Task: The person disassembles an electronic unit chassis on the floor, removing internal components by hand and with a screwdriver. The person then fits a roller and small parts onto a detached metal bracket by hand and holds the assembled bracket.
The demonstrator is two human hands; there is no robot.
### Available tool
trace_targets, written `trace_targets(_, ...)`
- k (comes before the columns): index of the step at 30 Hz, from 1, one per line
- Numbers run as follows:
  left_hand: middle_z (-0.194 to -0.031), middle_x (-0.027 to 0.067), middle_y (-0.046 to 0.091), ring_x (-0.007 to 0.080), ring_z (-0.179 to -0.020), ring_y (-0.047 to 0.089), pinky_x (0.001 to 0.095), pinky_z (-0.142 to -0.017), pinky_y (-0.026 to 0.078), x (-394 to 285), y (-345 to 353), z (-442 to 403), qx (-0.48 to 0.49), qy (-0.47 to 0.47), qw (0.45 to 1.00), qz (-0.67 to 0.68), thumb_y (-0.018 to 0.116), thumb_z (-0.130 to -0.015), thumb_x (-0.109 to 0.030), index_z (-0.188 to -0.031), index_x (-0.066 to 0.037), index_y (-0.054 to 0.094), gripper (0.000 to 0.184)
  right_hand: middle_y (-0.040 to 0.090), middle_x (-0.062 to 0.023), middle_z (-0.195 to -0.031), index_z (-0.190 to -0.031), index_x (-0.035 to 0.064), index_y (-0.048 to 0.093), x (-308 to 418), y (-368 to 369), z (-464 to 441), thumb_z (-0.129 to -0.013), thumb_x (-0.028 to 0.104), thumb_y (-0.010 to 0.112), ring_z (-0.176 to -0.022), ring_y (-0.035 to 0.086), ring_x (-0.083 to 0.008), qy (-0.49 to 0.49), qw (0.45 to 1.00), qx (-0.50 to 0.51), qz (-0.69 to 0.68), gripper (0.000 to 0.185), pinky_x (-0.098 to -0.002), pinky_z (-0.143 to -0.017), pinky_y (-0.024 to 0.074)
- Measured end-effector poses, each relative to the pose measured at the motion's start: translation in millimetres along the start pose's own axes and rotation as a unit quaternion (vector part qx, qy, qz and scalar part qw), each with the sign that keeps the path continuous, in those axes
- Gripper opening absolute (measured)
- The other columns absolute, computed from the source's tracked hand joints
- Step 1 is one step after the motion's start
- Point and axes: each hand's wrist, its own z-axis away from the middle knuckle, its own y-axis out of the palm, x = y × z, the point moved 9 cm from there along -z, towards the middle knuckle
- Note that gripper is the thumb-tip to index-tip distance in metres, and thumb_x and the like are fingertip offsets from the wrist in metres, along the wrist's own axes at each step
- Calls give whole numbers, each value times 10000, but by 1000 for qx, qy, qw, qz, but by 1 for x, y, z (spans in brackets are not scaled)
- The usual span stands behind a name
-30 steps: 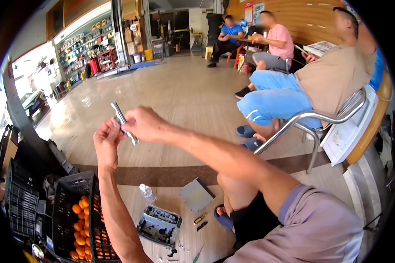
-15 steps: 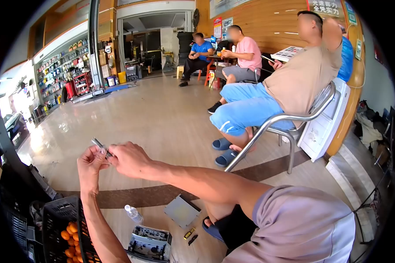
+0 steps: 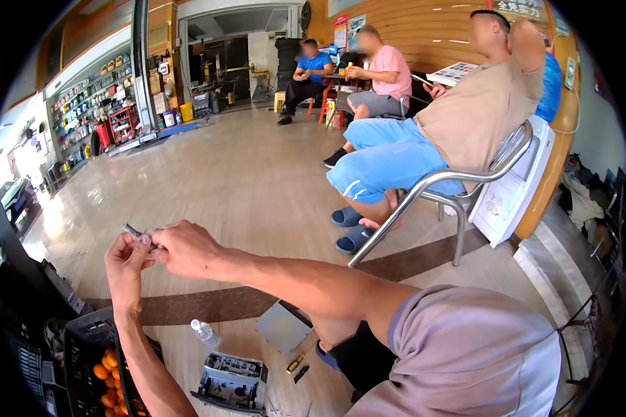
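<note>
At the left of the head view, my left hand (image 3: 125, 267) pinches a small, slim metallic piece (image 3: 131, 230) between thumb and fingers. Meeting it from the right, my right hand (image 3: 188, 248) has its fingers closed on the same piece, partly hiding it; its exact kind is too small to make out. Below on the floor sits an opened grey device housing (image 3: 231, 382) with its insides exposed. A flat grey metal panel (image 3: 283, 329) lies behind it, next to a yellow-and-black screwdriver (image 3: 295, 363) and a small black object (image 3: 301, 374).
A black crate (image 3: 90, 326) with oranges (image 3: 108, 372) stands at lower left. A clear plastic bottle (image 3: 204, 333) is upright by the device. On the right, a person sits in a metal chair (image 3: 424, 187); two more people sit farther back. Shelves (image 3: 94, 108) line the far left.
Both hands, still together on the metallic piece, appear slightly farther left and lower. The whole view has shifted a little. The objects on the floor keep their arrangement.
</note>
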Motion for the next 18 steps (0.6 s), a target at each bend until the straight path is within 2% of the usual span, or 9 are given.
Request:
trace_targets(2, -826, -22, 655, 50, -715, 596, 212, -633, 484, -1, -2, 1, 7, 15, 1000, 8, 683, -952, -209, -897, -62, 650, 160, 669, -228, -818, -898, 16, 649, 3, 3, 0, -835, 120, 617, -824, 649, -436, -15, 1000, 14, -15, 125, -515, -716, 509)
trace_targets(4, -800, -16, 646, 51, -696, 586, 216, -614, 489, 0, -2, -6, 3, 9, 1000, -25, 670, -959, -200, -899, -52, 651, 160, 659, -232, -786, -896, 18, 655, 3, 5, 0, -833, 140, 628, -808, 648, -436, -32, 999, -3, 0, 140, -526, -718, 503)
trace_targets(6, -779, -17, 637, 50, -681, 577, 216, -607, 490, -7, 5, -14, 29, 25, 999, -3, 669, -959, -197, -895, -47, 652, 163, 653, -232, -772, -912, 20, 664, 8, -5, -2, -845, 141, 637, -782, 648, -429, -39, 999, -30, 11, 141, -514, -702, 500)
trace_targets(9, -762, -22, 633, 51, -673, 583, 218, -605, 493, -11, 5, -21, 47, 35, 998, 2, 663, -961, -211, -893, -60, 655, 166, 673, -212, -781, -941, 8, 673, 5, -8, -3, -880, 125, 644, -744, 655, -395, 39, 997, -3, -65, 135, -467, -674, 495)
trace_targets(11, -764, -24, 638, 54, -679, 598, 221, -609, 495, -14, 7, -25, 51, 40, 998, -4, 658, -963, -229, -895, -79, 656, 165, 683, -206, -790, -933, -2, 675, -3, -8, -9, -883, 138, 653, -743, 666, -378, 34, 997, -28, -66, 150, -456, -674, 499)
trace_targets(18, -706, -32, 610, 38, -619, 537, 206, -559, 445, -14, -2, -22, -28, 53, 998, 16, 685, -947, -220, -874, -45, 682, 189, 709, -194, -824, -917, -29, 694, -14, -9, -8, -892, 177, 675, -750, 701, -301, 47, 989, -64, -121, 208, -398, -671, 512)
